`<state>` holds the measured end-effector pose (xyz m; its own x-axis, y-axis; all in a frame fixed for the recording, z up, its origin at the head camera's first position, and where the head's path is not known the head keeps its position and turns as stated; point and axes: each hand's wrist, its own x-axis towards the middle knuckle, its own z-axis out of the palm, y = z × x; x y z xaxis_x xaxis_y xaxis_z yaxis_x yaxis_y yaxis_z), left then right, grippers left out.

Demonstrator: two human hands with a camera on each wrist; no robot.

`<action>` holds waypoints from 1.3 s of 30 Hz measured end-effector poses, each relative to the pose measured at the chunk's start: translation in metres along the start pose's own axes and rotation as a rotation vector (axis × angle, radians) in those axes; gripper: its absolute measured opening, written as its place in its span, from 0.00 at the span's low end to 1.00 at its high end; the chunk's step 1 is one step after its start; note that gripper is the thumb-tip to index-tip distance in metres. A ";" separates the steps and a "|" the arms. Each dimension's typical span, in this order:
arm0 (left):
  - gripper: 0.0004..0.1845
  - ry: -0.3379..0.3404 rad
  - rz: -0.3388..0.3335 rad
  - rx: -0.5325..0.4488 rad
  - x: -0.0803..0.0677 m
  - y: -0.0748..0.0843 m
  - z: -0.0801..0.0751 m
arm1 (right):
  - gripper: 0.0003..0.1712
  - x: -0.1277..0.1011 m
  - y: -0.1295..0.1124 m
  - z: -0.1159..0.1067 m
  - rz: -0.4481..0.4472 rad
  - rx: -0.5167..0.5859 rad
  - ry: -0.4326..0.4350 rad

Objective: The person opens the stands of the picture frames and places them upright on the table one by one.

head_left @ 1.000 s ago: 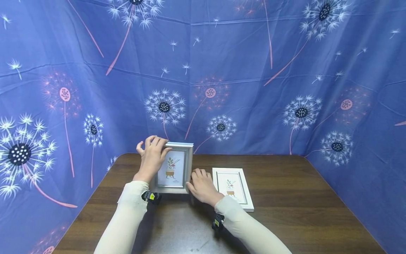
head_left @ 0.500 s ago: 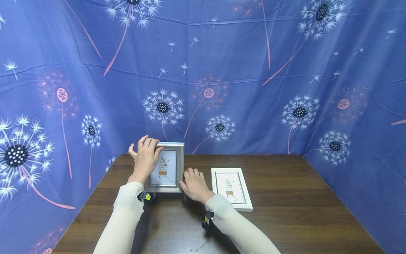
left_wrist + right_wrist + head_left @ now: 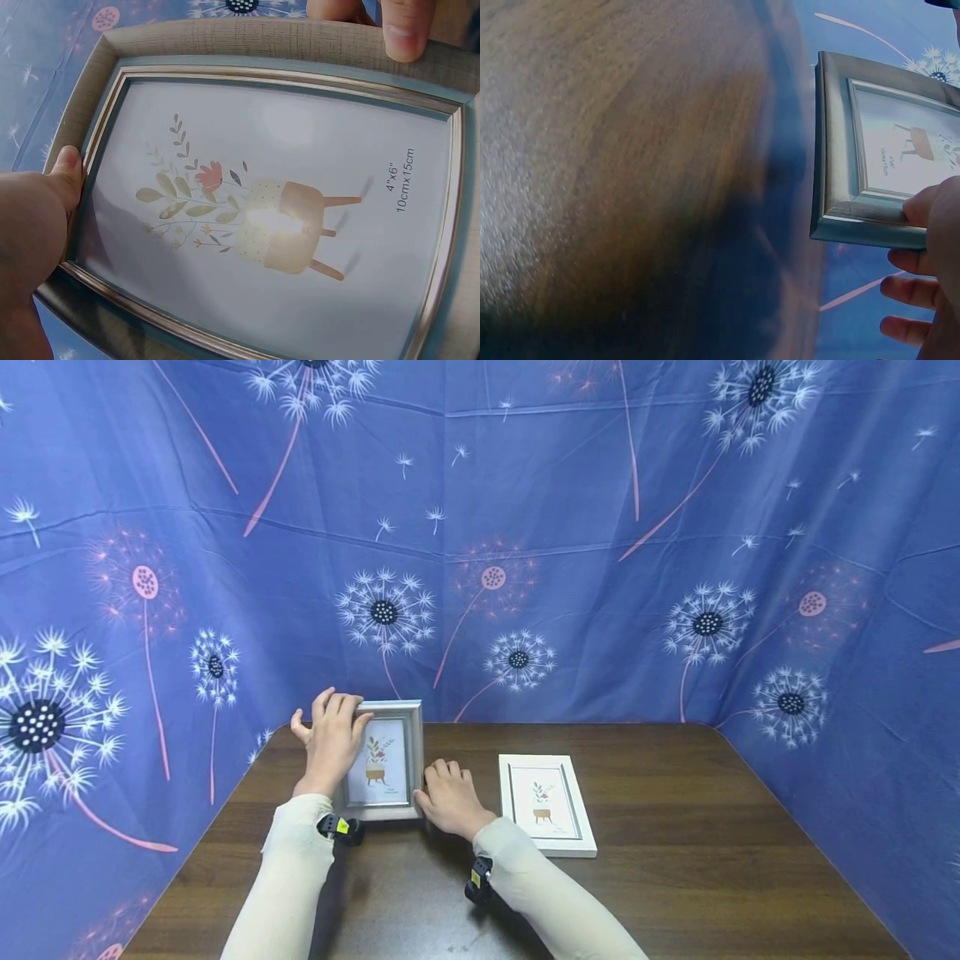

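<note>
A grey picture frame [image 3: 380, 760] with a potted-plant print stands upright on the dark wooden table [image 3: 660, 827], near its back left. My left hand [image 3: 335, 727] grips the frame's top left edge, fingers curled over the top and thumb [image 3: 67, 176] on the front moulding. My right hand [image 3: 438, 781] pinches the lower right corner, with its thumb [image 3: 405, 30] on the front. In the right wrist view the grey frame [image 3: 855, 180] shows edge-on, the thumb [image 3: 930, 210] on its front and the other fingers [image 3: 907, 296] behind it.
A white picture frame [image 3: 546, 803] with the same print lies flat on the table just right of my right hand. Blue dandelion-print cloth [image 3: 600, 568] walls in the table at the back and both sides.
Both hands have carried the grey frame to the left and slightly toward the back. The white frame has stayed where it lay.
</note>
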<state>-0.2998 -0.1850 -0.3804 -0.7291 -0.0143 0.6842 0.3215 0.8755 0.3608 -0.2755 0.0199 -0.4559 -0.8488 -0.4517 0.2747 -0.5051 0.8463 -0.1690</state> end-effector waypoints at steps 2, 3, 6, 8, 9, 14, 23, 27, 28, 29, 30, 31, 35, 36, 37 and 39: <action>0.14 -0.011 -0.010 0.002 -0.001 -0.001 0.000 | 0.19 0.000 -0.001 0.002 -0.003 -0.005 -0.002; 0.14 -0.014 -0.014 0.004 -0.002 -0.001 0.000 | 0.19 0.000 -0.001 0.003 -0.004 -0.010 -0.002; 0.14 -0.016 -0.022 0.004 -0.004 -0.002 0.000 | 0.19 -0.001 -0.002 0.005 -0.006 -0.012 -0.006; 0.14 -0.014 -0.025 0.001 -0.006 -0.003 0.000 | 0.20 -0.001 -0.002 0.006 -0.006 -0.014 -0.014; 0.14 -0.013 -0.025 0.000 -0.007 -0.003 0.000 | 0.20 -0.002 -0.002 0.008 -0.007 -0.015 -0.015; 0.14 -0.025 -0.032 0.004 -0.011 -0.005 0.003 | 0.21 -0.003 -0.001 0.013 -0.002 -0.015 -0.027; 0.13 -0.003 -0.023 -0.004 -0.015 -0.007 0.006 | 0.21 -0.006 -0.001 0.015 0.001 -0.021 -0.026; 0.13 0.008 -0.018 -0.012 -0.015 -0.008 0.007 | 0.21 -0.006 0.000 0.015 -0.002 -0.014 -0.020; 0.13 0.010 -0.019 -0.012 -0.016 -0.009 0.007 | 0.21 -0.006 0.000 0.015 -0.002 -0.012 -0.019; 0.13 0.011 -0.020 -0.011 -0.016 -0.009 0.007 | 0.21 -0.006 0.000 0.015 -0.003 -0.009 -0.018; 0.13 0.011 -0.021 -0.010 -0.016 -0.009 0.007 | 0.21 -0.006 0.000 0.016 -0.002 -0.008 -0.020; 0.13 0.012 -0.021 -0.009 -0.016 -0.010 0.007 | 0.21 -0.007 0.000 0.016 -0.001 -0.006 -0.021; 0.14 0.013 -0.023 -0.010 -0.017 -0.011 0.007 | 0.22 -0.007 0.001 0.017 0.001 0.002 -0.031; 0.14 0.012 -0.023 -0.011 -0.018 -0.011 0.007 | 0.22 -0.007 0.001 0.017 0.001 0.004 -0.035; 0.14 0.012 -0.023 -0.012 -0.018 -0.012 0.007 | 0.22 -0.007 0.001 0.017 0.001 0.008 -0.036; 0.15 0.012 -0.022 -0.014 -0.019 -0.012 0.007 | 0.22 -0.008 0.001 0.017 -0.003 0.015 -0.040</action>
<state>-0.2943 -0.1922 -0.4020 -0.7287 -0.0400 0.6837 0.3133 0.8682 0.3847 -0.2721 0.0197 -0.4739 -0.8528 -0.4652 0.2373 -0.5095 0.8409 -0.1825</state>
